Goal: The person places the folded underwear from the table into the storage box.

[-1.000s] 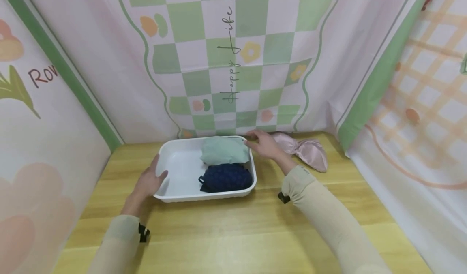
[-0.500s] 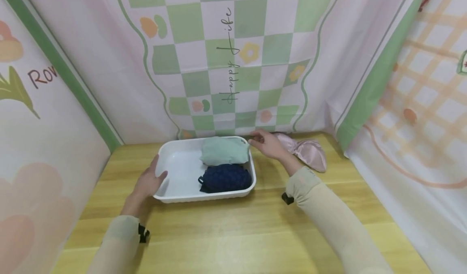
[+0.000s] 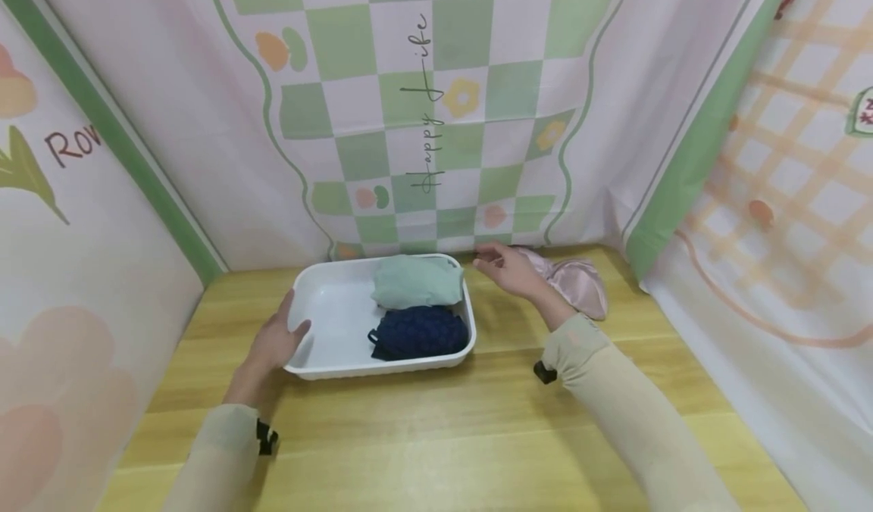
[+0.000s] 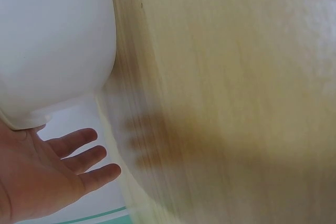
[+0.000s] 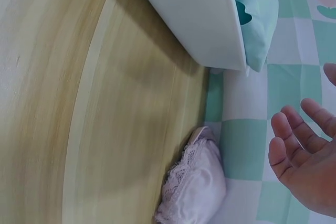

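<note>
A white tray lies on the table with two bundles along its right side. The rear one is a folded mint-green garment; in front is a folded navy patterned garment with a small loop. My left hand holds the tray's left rim, thumb over the inside and the other fingers outside, loosely extended in the left wrist view. My right hand hovers off the tray's back right corner, fingers relaxed and slightly bent, holding nothing. Behind it lies a pink satin bra with lace trim, partly hidden by the hand.
The wooden table ends at a hanging cloth printed with green checks, right behind the tray. More printed cloth closes off the left side, and a plaid one hangs on the right.
My right hand has moved off the mint-green garment and the tray's back right corner, a little to the right toward the bra. The left hand stays at the tray's rim.
</note>
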Motion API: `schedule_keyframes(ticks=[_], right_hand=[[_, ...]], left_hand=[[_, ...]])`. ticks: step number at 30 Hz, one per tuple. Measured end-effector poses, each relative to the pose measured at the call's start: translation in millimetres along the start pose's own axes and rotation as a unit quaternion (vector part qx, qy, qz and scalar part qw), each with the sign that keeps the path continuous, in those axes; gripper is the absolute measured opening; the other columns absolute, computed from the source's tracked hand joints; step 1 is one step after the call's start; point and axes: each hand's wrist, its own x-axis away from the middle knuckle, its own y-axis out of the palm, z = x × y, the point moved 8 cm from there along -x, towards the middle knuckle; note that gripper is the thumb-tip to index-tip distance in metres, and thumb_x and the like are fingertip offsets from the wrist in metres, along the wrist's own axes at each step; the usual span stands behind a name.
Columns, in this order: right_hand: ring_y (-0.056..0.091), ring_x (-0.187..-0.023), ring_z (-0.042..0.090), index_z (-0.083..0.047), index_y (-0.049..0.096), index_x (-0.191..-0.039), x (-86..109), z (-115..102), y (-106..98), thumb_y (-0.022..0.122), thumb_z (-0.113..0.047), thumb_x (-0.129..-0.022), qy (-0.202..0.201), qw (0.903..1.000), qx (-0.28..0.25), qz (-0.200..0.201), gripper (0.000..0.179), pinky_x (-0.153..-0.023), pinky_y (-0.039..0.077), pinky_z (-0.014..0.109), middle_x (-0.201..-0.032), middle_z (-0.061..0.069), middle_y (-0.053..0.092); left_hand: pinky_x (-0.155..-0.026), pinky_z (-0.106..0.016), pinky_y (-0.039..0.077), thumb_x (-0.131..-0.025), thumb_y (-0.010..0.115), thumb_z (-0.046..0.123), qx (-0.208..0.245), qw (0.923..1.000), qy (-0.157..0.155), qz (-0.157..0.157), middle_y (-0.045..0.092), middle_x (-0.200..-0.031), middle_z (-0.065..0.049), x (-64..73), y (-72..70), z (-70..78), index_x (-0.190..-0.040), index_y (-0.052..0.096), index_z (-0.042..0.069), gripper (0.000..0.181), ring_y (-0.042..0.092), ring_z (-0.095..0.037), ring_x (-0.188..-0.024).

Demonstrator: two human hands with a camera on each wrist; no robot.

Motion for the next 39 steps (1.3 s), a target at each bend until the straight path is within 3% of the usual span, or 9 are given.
schedule_keyframes(ticks=[15, 25, 29, 35, 39], right_hand=[[0.066, -0.109, 0.032, -0.008, 0.053, -0.141, 5.3, 17, -13, 0.056, -0.041, -0.101, 0.026, 0.9996, -0.006, 0.01, 0.051, -0.075, 0.061, 0.035, -0.126, 0.013, 0.065], [0.06, -0.119, 0.035, -0.01, 0.054, -0.139, 14.0, 19, -21, 0.054, -0.045, -0.101, 0.042, 0.9991, -0.009, 0.006, 0.052, -0.098, 0.053, 0.05, -0.13, 0.015, 0.063], [0.059, -0.121, 0.036, -0.008, 0.052, -0.142, 15.1, 23, -24, 0.052, -0.045, -0.102, 0.042, 0.9991, -0.001, 0.005, 0.055, -0.101, 0.052, 0.052, -0.132, 0.017, 0.062], [0.06, -0.119, 0.041, -0.005, 0.05, -0.144, 17.3, 29, -29, 0.052, -0.033, -0.103, 0.038, 0.9992, 0.004, 0.014, 0.049, -0.102, 0.05, 0.054, -0.132, 0.022, 0.062], [0.059, -0.12, 0.042, -0.006, 0.049, -0.144, 20.1, 34, -31, 0.05, -0.037, -0.103, 0.043, 0.9989, -0.001, 0.018, 0.052, -0.103, 0.05, 0.055, -0.134, 0.023, 0.06]], left_hand=[[-0.117, -0.067, 0.028, -0.104, 0.04, 0.044, -0.003, 0.9999, 0.011, 0.009, 0.017, -0.161, -0.033, -1.6, -0.8, -1.6, -0.16, -0.014, 0.017, 0.082, 0.028, -0.057, -0.143], [-0.117, -0.067, 0.027, -0.105, 0.04, 0.044, -0.001, 1.0, 0.007, 0.005, 0.014, -0.162, -0.032, -3.1, 1.7, -3.1, -0.16, -0.015, 0.019, 0.082, 0.026, -0.056, -0.144], [-0.117, -0.067, 0.027, -0.105, 0.039, 0.044, -0.001, 1.0, 0.007, 0.004, 0.015, -0.162, -0.032, -2.7, 2.5, -2.3, -0.16, -0.014, 0.018, 0.081, 0.027, -0.056, -0.144], [-0.117, -0.067, 0.027, -0.105, 0.039, 0.044, 0.0, 1.0, 0.006, 0.002, 0.014, -0.163, -0.032, -1.6, 2.4, -0.7, -0.16, -0.014, 0.019, 0.081, 0.026, -0.056, -0.144], [-0.117, -0.068, 0.026, -0.105, 0.039, 0.044, -0.003, 1.0, 0.007, 0.004, 0.013, -0.163, -0.031, -0.7, 0.7, 0.2, -0.16, -0.014, 0.018, 0.081, 0.025, -0.056, -0.144]])
